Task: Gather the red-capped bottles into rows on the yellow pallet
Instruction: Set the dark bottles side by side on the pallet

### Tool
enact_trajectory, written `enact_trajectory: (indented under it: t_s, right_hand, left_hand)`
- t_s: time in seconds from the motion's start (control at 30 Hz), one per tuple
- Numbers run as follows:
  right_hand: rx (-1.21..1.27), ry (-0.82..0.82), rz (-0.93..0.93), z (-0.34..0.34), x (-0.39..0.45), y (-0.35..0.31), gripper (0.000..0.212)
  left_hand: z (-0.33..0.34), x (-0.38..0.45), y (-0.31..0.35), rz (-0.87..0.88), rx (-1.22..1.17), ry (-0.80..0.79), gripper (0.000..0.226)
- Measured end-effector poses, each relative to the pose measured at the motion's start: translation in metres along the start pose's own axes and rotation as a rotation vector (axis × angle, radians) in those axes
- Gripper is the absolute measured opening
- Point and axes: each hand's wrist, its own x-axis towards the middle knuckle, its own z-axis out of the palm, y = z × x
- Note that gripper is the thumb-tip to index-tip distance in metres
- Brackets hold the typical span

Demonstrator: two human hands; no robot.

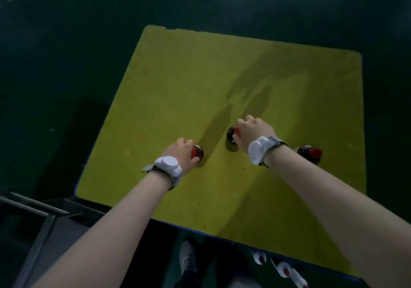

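Note:
Three dark bottles with red caps stand upright in a loose line across the middle of the yellow pallet (200, 76). My left hand (181, 152) grips the top of the left bottle (198, 153). Over the cap of the middle bottle (231, 136) my right hand (253, 132) is closed. The third bottle (310, 154) stands alone near the pallet's right edge, untouched. Both wrists wear white bands.
Dark green floor surrounds the pallet. A grey metal frame (40, 218) lies at the lower left. A grey shoe (188, 258) stands on the floor below the pallet's near edge, beside white objects with red spots (283, 267).

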Motion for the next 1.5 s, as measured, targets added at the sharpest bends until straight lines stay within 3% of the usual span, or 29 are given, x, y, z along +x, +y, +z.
enact_trajectory:
  t_s: [0.13,0.33,0.87,1.17,1.5]
  right_hand:
    - [-0.010,-0.133,0.054,0.044,0.018,0.007,0.024]
    - [0.079,-0.030,0.053,0.059,0.029,0.010,0.012]
    - [0.090,-0.065,-0.052,0.075,-0.022,-0.022,0.024]
    - [0.056,-0.068,-0.045,0.079,-0.029,-0.032,0.024]
    - [-0.014,-0.127,0.046,0.053,-0.044,0.021,0.013]
  left_hand:
    - [0.042,0.008,0.004,-0.064,0.014,0.019,0.039]
    - [0.044,0.019,0.002,-0.078,0.077,0.114,0.020]
    - [0.035,0.029,0.029,0.033,0.097,0.033,0.018]
    - [0.042,0.032,0.035,0.073,0.084,0.072,0.021]
    - [0.016,0.022,0.066,0.086,0.200,0.073,0.019]
